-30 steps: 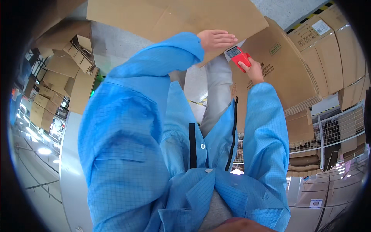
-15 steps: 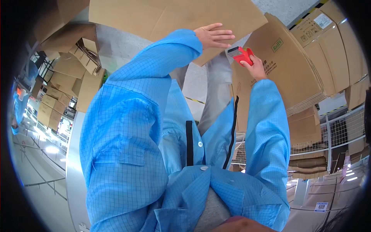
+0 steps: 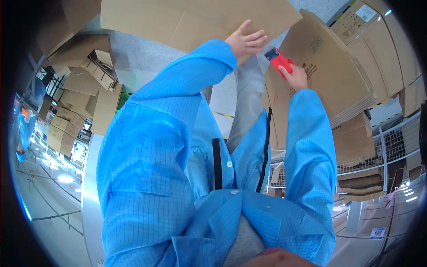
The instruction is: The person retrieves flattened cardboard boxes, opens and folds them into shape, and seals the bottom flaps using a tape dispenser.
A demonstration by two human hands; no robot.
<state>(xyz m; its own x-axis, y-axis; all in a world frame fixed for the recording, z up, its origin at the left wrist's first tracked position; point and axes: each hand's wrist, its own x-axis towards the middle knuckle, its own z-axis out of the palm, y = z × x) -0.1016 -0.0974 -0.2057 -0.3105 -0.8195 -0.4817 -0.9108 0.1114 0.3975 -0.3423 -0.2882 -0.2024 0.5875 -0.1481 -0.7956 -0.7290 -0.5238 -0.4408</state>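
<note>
My left hand (image 3: 245,43) is at the lower edge of a large flat cardboard sheet (image 3: 147,20), palm down. Its fingers are stretched out and apart, with nothing in them; whether it touches the board I cannot tell. To its right, my right hand (image 3: 297,78) is closed round a red hand tool with a dark flat end (image 3: 280,62). That dark end points up and left toward my left hand. Behind the tool leans a stack of flattened cardboard boxes (image 3: 318,66) with printing on the front one.
More cardboard boxes (image 3: 378,49) stand at the far right. A white wire-mesh rack (image 3: 383,151) is below them, with folded cardboard. An open carton holding cardboard pieces (image 3: 95,71) stands at the left. My legs in grey trousers (image 3: 249,89) are close below my hands.
My left hand has turned slightly and its fingers are more spread. The red tool in my right hand has tilted, its dark end now steeper. The cardboard sheet appears slightly further left.
</note>
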